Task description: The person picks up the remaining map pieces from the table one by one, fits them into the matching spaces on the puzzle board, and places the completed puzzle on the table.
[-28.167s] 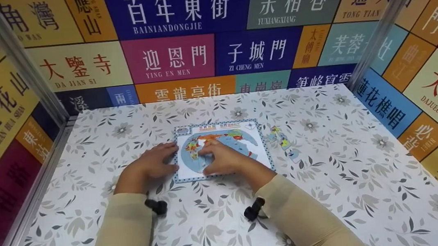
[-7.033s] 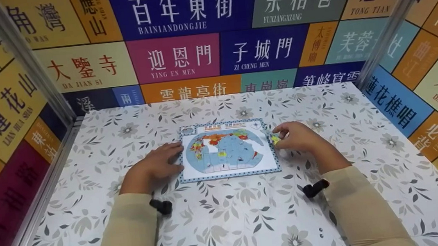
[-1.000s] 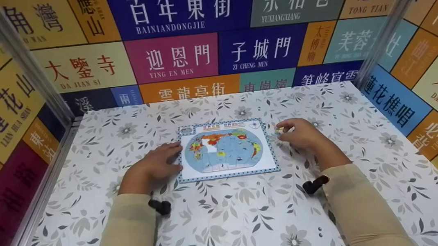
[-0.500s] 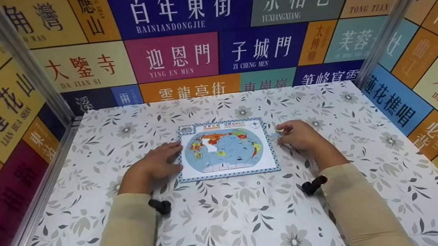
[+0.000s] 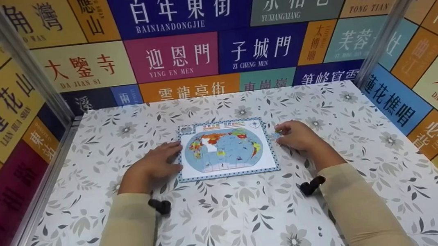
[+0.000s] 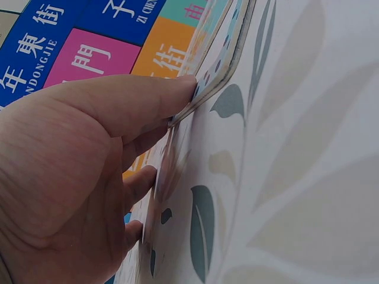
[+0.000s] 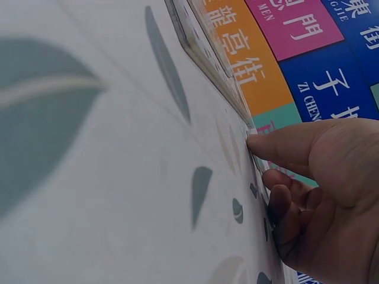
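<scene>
A world-map jigsaw puzzle (image 5: 231,172) with a blue dotted border lies flat on the table. Most of its oval map is filled, and a white gap shows left of the map's middle, below the orange area. My left hand (image 5: 154,166) rests at the board's left edge, its thumb (image 6: 151,97) laid along the border in the left wrist view. Just beyond the right edge, my right hand (image 5: 301,136) pinches a small bluish puzzle piece (image 5: 276,134) close to the table. Fingers partly hide that piece; in the right wrist view the thumb (image 7: 284,145) reaches down at the tabletop.
A white cloth with grey leaves and flowers covers the table (image 5: 231,229). Panels with large Chinese lettering (image 5: 181,9) wall it in at the back and both sides. Metal posts (image 5: 30,62) stand at the corners. Each wrist carries a black camera (image 5: 160,206).
Since the oldest frame, more pieces sit in the map, and its right-side gap has filled. The right hand has gone from over the board to its right. In the last second it shifts slightly.
</scene>
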### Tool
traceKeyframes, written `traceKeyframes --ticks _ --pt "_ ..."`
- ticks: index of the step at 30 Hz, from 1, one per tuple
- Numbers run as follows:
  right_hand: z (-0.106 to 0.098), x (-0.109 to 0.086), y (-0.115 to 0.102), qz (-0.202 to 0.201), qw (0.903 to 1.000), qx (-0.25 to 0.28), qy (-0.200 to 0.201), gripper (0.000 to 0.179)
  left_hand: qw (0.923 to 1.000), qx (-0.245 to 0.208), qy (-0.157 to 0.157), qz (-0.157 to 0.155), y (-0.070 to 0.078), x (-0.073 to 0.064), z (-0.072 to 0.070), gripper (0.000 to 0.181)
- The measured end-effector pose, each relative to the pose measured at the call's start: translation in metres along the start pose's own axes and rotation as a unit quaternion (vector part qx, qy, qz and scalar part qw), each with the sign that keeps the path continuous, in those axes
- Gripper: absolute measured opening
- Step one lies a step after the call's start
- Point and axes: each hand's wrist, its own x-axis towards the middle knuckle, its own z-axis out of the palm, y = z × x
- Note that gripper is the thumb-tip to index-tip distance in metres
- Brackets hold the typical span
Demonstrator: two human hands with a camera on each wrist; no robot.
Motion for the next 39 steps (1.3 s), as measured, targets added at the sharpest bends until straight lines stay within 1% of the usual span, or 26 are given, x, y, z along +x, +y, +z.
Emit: traceKeyframes --ticks 5,10,17,22,26,33,39 --pt "-0.0012 -0.0006 -0.001 0.008 0.9999 0.002 -0.006 0.048 1.0 -0.009 -0.001 -0.003 -0.0002 -0.0006 0.0003 0.075" --pt "-0.0045 -0.0003 -0.0011 0.022 0.9997 0.004 -0.008 0.047 0.9998 -0.016 -0.001 0.008 -0.0013 -0.001 0.0008 0.075" --pt "-0.0065 -0.0029 0.0002 0.046 0.9973 0.053 -0.019 0.048 0.9999 -0.01 0.003 0.01 -0.0013 -0.0012 -0.0003 0.074" --pt "-0.0054 -0.0017 0.0015 0.046 0.998 0.041 -0.014 0.052 0.9999 -0.015 0.002 0.007 -0.0009 -0.0013 -0.0003 0.074" --pt "-0.005 -0.0001 0.0017 0.048 0.998 0.037 -0.022 0.054 0.9999 -0.015 0.002 0.008 -0.0004 -0.0014 -0.0002 0.074" --pt "-0.0049 -0.0014 0.0005 0.04 0.9986 0.029 -0.02 0.047 0.9998 -0.011 0.002 0.016 -0.001 -0.0017 -0.0006 0.074" --pt "-0.0036 -0.0016 0.001 0.036 0.9989 0.022 -0.021 0.044 0.9996 -0.006 0.004 0.027 -0.0021 -0.0015 -0.0005 0.074"
